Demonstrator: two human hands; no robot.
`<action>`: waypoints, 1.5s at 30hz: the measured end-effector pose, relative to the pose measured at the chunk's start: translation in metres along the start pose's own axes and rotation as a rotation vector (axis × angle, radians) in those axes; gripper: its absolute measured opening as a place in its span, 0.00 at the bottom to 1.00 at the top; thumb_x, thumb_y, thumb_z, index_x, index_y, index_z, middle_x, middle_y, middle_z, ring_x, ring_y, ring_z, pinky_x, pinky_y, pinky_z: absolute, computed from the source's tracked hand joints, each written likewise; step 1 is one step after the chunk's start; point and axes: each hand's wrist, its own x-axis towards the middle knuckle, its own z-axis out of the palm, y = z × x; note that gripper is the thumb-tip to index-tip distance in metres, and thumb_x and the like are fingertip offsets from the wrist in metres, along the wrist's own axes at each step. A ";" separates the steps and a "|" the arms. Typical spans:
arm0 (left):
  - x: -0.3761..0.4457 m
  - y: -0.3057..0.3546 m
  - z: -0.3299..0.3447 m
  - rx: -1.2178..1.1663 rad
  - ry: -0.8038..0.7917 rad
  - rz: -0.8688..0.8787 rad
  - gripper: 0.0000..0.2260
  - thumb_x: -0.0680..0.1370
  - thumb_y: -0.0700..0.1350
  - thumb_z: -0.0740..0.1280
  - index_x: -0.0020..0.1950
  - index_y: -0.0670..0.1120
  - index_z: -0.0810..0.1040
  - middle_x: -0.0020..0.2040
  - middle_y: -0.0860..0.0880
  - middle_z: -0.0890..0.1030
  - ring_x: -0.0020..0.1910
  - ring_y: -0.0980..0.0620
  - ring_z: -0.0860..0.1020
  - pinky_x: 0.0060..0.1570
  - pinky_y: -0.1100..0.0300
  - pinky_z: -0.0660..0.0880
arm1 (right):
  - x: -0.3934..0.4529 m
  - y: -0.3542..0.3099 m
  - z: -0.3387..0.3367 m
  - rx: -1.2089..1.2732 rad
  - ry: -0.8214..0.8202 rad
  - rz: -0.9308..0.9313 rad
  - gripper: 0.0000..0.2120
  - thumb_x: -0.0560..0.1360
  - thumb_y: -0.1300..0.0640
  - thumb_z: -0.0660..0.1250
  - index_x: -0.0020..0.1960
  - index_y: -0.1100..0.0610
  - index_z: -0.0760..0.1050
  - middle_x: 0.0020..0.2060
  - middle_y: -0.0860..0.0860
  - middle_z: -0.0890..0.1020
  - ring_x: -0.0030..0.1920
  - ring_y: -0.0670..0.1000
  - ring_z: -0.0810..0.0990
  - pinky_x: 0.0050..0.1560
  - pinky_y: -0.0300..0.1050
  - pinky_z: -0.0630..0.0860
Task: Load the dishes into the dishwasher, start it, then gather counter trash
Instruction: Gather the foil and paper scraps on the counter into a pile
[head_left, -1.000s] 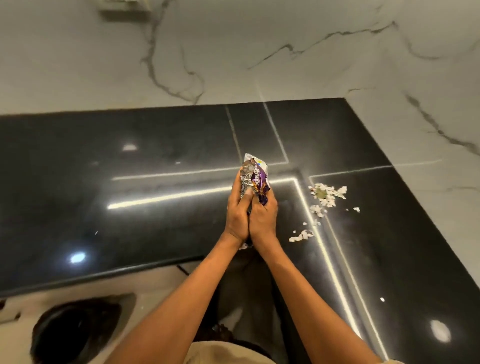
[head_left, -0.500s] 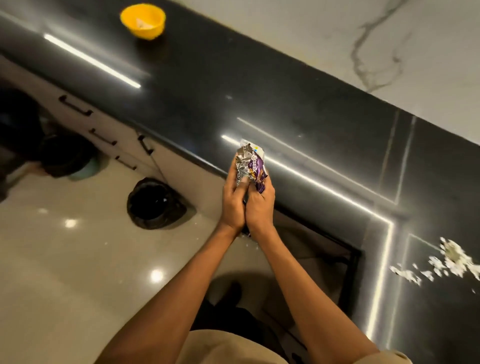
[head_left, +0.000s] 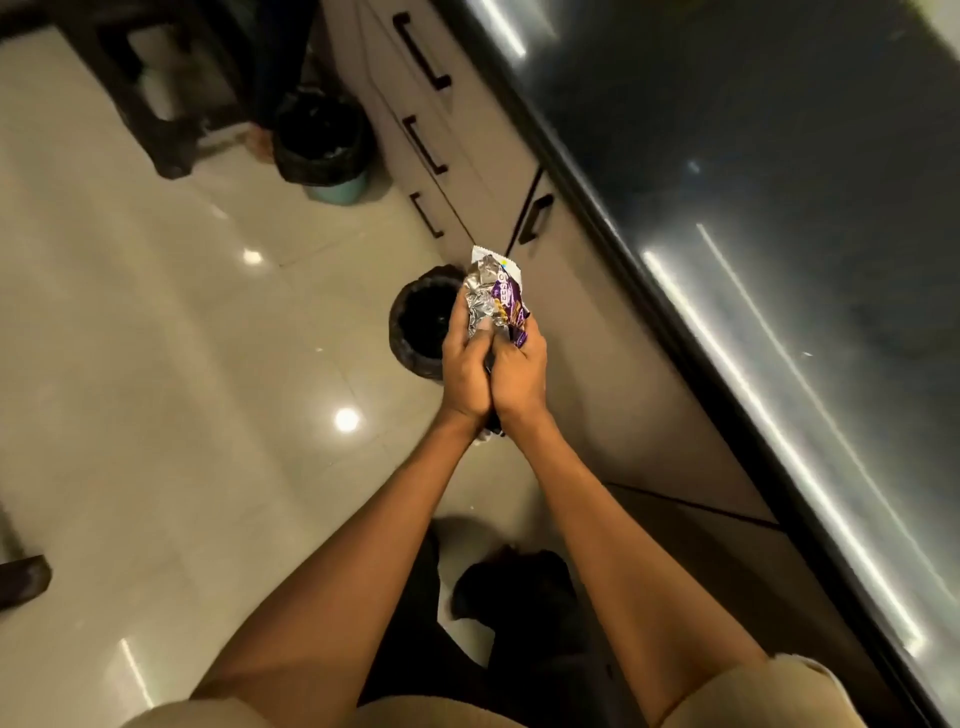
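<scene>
Glossy beige floor tiles fill the left; a black polished surface runs along the right above pale drawers. Near the drawers stands a black-lined bin. Left hand and right hand, pressed side by side, grip a crumpled purple-and-silver wrapper just right of the bin's opening.

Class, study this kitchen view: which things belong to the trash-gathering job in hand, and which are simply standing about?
Belongs to the job:
- crumpled wrapper, held between both hands
- left hand and right hand
- nearer bin, black-lined, on the floor beyond the hands

Just standing about:
- farther bin
- drawer handles
- dark countertop
- dark stool
</scene>
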 end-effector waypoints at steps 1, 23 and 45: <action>0.016 -0.009 -0.011 -0.003 0.034 -0.011 0.22 0.81 0.38 0.57 0.75 0.44 0.64 0.65 0.51 0.76 0.62 0.62 0.77 0.62 0.66 0.71 | 0.013 0.010 0.015 -0.011 -0.013 0.014 0.21 0.73 0.52 0.62 0.63 0.58 0.79 0.55 0.53 0.85 0.55 0.53 0.84 0.61 0.59 0.79; 0.332 -0.394 -0.151 0.373 0.243 -0.191 0.22 0.81 0.41 0.61 0.76 0.46 0.69 0.64 0.45 0.79 0.61 0.50 0.78 0.64 0.56 0.75 | 0.340 0.407 0.180 -0.496 -0.145 0.149 0.21 0.80 0.58 0.65 0.73 0.55 0.70 0.65 0.56 0.79 0.64 0.56 0.78 0.67 0.47 0.73; 0.168 -0.121 -0.085 1.494 -0.480 0.025 0.34 0.81 0.51 0.57 0.80 0.34 0.47 0.81 0.37 0.50 0.81 0.41 0.48 0.79 0.54 0.43 | 0.163 0.161 0.049 -1.056 -0.418 -0.016 0.40 0.78 0.45 0.64 0.83 0.58 0.50 0.82 0.56 0.54 0.82 0.53 0.49 0.81 0.50 0.45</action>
